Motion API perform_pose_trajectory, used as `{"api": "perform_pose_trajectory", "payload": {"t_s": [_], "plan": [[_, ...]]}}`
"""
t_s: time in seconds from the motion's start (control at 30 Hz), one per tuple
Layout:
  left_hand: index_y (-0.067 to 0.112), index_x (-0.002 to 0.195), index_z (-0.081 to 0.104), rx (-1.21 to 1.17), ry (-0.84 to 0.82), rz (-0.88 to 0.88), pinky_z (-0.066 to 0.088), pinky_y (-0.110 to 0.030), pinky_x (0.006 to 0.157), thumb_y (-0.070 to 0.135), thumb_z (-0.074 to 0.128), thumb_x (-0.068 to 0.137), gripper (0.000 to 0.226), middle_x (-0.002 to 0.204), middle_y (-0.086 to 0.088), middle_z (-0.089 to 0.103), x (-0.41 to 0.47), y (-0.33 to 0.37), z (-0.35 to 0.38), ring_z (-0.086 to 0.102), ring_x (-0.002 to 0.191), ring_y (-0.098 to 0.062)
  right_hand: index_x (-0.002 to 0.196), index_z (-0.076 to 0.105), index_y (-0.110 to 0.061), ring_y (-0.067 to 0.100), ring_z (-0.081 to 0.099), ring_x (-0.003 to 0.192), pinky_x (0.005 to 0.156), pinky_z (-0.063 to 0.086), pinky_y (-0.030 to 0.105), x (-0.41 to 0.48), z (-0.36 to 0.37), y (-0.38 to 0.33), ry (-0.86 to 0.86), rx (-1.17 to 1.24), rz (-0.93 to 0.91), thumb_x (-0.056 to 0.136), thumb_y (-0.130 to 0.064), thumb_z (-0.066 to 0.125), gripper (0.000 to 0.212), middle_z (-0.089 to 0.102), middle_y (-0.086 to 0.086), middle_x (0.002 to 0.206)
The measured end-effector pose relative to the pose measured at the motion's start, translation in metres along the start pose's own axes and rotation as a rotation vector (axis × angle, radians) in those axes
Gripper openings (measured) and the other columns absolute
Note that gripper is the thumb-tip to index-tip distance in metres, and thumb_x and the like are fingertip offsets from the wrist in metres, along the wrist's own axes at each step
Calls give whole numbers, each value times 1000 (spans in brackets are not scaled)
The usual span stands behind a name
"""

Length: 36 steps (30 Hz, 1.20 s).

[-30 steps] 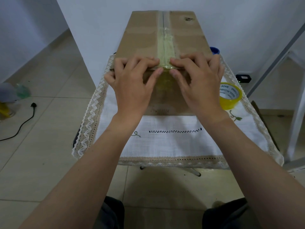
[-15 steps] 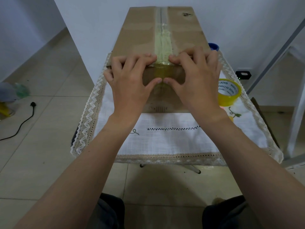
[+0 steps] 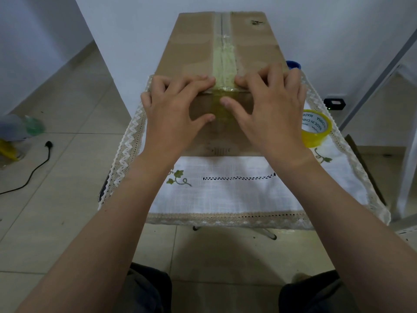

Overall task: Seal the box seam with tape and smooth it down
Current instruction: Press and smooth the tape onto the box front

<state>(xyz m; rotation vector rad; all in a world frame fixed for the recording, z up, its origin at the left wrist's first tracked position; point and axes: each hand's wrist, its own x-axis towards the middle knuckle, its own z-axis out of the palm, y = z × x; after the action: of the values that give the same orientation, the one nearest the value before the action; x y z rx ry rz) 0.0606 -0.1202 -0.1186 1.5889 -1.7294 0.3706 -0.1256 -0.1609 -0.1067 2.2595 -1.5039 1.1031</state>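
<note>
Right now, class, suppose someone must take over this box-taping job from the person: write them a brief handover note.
Left hand: open, flat on the box's near top edge, thumb on the front face.
Right hand: open, fingers on the top edge, thumb pressing the tape on the front face.
Tape roll: on the tablecloth, right of the box.
Done: tape runs along the top seam and folds over the near edge.
Left: rub down the front tail; the top strip looks wrinkled, so smooth it.
</note>
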Motion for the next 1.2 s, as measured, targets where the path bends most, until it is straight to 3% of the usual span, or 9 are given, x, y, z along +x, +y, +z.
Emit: {"api": "perform_pose_trajectory", "payload": {"t_s": [0.13,0.33,0.47,0.73,0.9,0.97,1.1,1.2], "plan": [[41,137,63,-57,-2,-21,29,-37,93,47,76,83,55,138,23,61,-1,2,-3,47,115,-25,107,68,-28,35,50,108,88,37,45,5,3,-7,33,-21,57,92,-69,49,48,58,6,113],[41,124,71,-110,94,-118,35,-44,95,46,67,91,34,125,24,67,1,13,3,50,113,-23,110,68,-27,36,50,109,90,39,46,2,3,-5,32,-2,37,85,-64,66,44,58,6,113],[40,114,75,-121,159,-154,33,-42,91,50,67,90,27,116,23,70,5,18,7,53,110,-25,114,64,-25,35,50,111,93,37,43,-2,4,-3,28,-21,13,76,-63,76,54,56,7,117],[40,135,62,30,85,-36,32,-42,91,61,74,75,64,137,21,61,-5,4,16,40,117,-19,129,55,-25,37,50,114,94,38,45,-4,8,8,-30,-94,-75,62,-60,88,82,54,9,126],[40,139,58,53,53,-18,35,-46,94,61,76,72,72,142,19,57,-7,1,15,46,121,-25,133,53,-27,35,49,114,97,39,45,-6,10,12,-41,-92,-101,60,-57,90,87,54,8,128],[40,137,60,47,61,-18,35,-46,93,62,75,74,69,140,19,59,-5,1,15,45,120,-24,131,57,-29,35,48,113,96,37,44,-5,9,14,-33,-57,-107,65,-62,85,79,55,6,127],[42,121,70,-86,126,-129,31,-43,92,63,62,91,37,125,22,64,0,12,14,46,116,-20,115,72,-35,31,49,105,89,33,39,1,7,12,56,147,-27,90,-67,58,43,60,-3,111],[40,105,76,-156,205,-228,30,-43,89,61,61,93,28,110,22,69,5,23,18,48,111,-19,102,76,-36,30,49,102,87,32,38,7,9,8,96,183,40,91,-67,58,37,59,-6,101]]}}
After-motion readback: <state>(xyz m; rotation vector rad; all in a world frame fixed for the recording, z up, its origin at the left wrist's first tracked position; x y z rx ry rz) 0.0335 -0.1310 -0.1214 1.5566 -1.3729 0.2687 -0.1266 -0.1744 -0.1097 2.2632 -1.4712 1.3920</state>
